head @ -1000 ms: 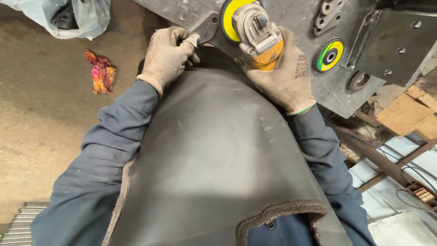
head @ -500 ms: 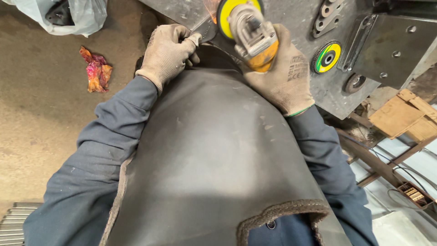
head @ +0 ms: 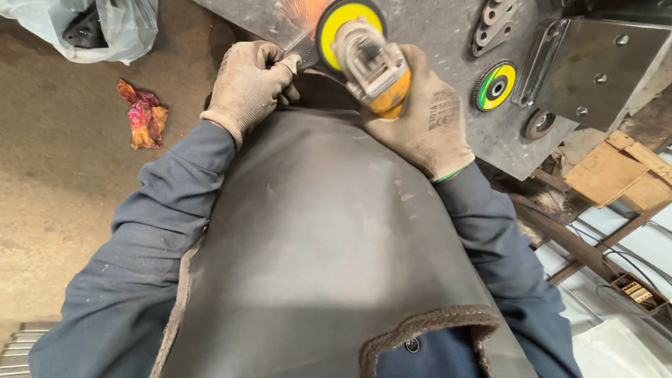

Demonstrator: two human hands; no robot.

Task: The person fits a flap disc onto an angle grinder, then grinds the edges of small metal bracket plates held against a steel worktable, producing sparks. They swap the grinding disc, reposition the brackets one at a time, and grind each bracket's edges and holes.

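My right hand point(head: 427, 122), in a grey work glove, grips an angle grinder point(head: 367, 63) with a yellow disc and orange body. The disc meets a small flat metal piece point(head: 302, 49) at the edge of a steel workbench point(head: 434, 35), and orange sparks fly up from the contact. My left hand point(head: 248, 87), also gloved, pinches that metal piece from the left. A dark leather apron point(head: 315, 245) covers my front below both arms.
A spare green-and-yellow flap disc point(head: 495, 86) lies on the bench, beside bolted steel plates point(head: 595, 63) and a drilled bracket point(head: 493, 24). On the concrete floor lie a crumpled red rag point(head: 143, 115) and a plastic bag point(head: 91, 28). Wooden scraps point(head: 623, 171) sit at the right.
The grinder disc has shifted left onto the metal piece and sparks now appear. Both hands keep their grips.
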